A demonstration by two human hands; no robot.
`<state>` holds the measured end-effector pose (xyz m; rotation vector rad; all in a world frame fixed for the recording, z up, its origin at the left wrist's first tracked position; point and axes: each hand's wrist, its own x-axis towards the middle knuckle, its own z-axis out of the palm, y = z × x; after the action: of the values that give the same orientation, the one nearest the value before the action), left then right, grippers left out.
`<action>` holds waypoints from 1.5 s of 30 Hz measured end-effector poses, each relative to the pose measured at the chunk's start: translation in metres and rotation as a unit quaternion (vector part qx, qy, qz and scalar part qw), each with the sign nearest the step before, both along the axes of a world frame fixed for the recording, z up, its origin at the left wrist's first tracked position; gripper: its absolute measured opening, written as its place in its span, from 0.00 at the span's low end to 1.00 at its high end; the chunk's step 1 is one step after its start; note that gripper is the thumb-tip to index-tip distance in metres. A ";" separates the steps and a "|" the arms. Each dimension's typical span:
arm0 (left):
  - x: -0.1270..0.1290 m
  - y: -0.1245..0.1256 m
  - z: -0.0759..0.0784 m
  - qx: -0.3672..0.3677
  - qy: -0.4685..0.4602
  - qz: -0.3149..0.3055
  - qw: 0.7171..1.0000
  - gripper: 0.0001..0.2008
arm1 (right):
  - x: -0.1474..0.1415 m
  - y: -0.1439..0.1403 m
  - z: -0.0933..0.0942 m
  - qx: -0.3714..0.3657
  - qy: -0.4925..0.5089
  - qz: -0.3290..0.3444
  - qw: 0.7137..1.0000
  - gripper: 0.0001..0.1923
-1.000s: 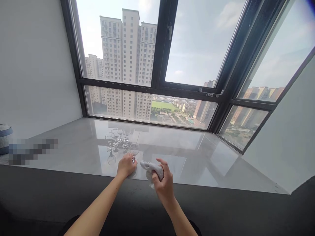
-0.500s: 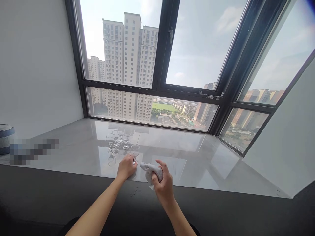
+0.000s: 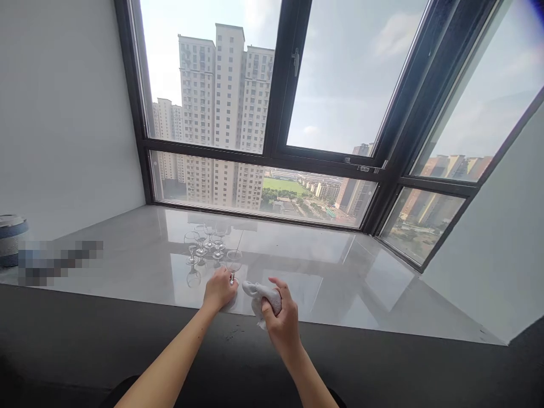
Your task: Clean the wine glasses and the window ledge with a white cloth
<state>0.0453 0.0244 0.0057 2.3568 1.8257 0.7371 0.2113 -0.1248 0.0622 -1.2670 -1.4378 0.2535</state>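
Observation:
My left hand [image 3: 219, 289] is closed around the stem of a clear stemmed glass [image 3: 234, 260], which is upright at the front of the glossy sill. Its round bowl shows above my fingers; the foot is partly covered by them. Just to the right, my right hand [image 3: 280, 314] grips a crumpled white cloth [image 3: 260, 297] over the sill's front edge, the index finger raised off it. The cloth and the glass are apart. Behind my left hand, several more stemmed glasses [image 3: 200, 245] stand upright in a cluster.
The pale sill [image 3: 331, 289] reflects the window and ends in a front edge near my wrists. At the far left stands a grey container with a dark band [image 3: 12, 238], beside a pixelated patch. Dark window frames [image 3: 255, 152] rise behind the glasses.
Both hands keep their places, the left on the glass and the right on the cloth. Only a very slight shift of the whole view shows.

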 end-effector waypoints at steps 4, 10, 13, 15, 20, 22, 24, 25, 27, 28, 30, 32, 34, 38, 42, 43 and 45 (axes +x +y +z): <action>0.000 0.000 0.000 -0.004 0.000 0.002 1.000 0.08 | 0.000 0.000 -0.003 -0.003 0.002 -0.001 1.000 0.20; 0.001 -0.002 0.003 -0.008 0.000 0.004 1.000 0.08 | 0.000 0.000 -0.004 0.006 -0.001 -0.004 1.000 0.20; 0.001 -0.002 0.003 -0.007 -0.002 0.005 1.000 0.08 | -0.001 0.000 -0.003 0.004 -0.001 -0.002 1.000 0.20; 0.001 -0.002 0.002 -0.005 -0.003 0.005 1.000 0.08 | -0.002 0.000 -0.003 0.000 0.000 0.000 1.000 0.21; 0.000 0.000 0.000 0.002 -0.004 -0.001 1.000 0.08 | -0.002 0.000 -0.004 -0.004 0.000 0.000 1.000 0.20; 0.000 -0.001 0.000 0.000 -0.007 0.000 1.000 0.08 | -0.002 0.000 -0.005 -0.006 -0.001 0.001 1.000 0.21; 0.000 -0.001 0.001 -0.003 -0.008 0.002 1.000 0.08 | -0.002 0.000 -0.006 -0.007 -0.001 0.000 1.000 0.21; 0.001 -0.002 0.002 -0.005 -0.007 0.004 1.000 0.08 | -0.002 0.000 -0.006 -0.006 -0.001 -0.001 1.000 0.21; 0.001 -0.003 0.003 -0.008 -0.007 0.010 1.000 0.08 | -0.003 0.001 -0.007 -0.001 0.000 -0.004 1.000 0.21; 0.001 -0.003 0.004 -0.010 -0.006 0.012 1.000 0.08 | -0.003 0.001 -0.007 0.000 0.000 -0.004 1.000 0.21; 0.002 -0.003 0.004 -0.012 -0.005 0.013 1.000 0.08 | -0.003 0.001 -0.007 0.000 0.000 -0.003 1.000 0.20; 0.001 -0.003 0.004 -0.009 -0.003 0.010 1.000 0.08 | -0.003 0.001 -0.007 -0.003 0.000 0.000 1.000 0.21; 0.001 -0.002 0.003 -0.006 -0.001 0.008 1.000 0.08 | -0.003 0.001 -0.007 -0.005 0.002 0.003 1.000 0.21; 0.000 -0.001 0.000 0.002 0.006 0.005 1.000 0.08 | -0.003 0.001 -0.008 -0.012 0.005 0.013 1.000 0.21; 0.000 0.000 0.000 0.004 0.005 0.003 1.000 0.09 | 0.003 0.003 -0.007 -0.015 0.004 -0.001 1.000 0.21; 0.000 -0.001 0.000 0.003 0.004 0.003 1.000 0.09 | 0.007 0.005 -0.004 -0.015 0.008 -0.015 1.000 0.21; 0.000 -0.002 0.000 0.002 0.006 -0.008 1.000 0.08 | 0.016 0.012 0.006 -0.010 0.024 -0.052 0.998 0.21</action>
<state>0.0455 0.0228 0.0059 2.3800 1.8100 0.7290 0.2269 -0.1128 0.0680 -1.3402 -1.3272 0.2273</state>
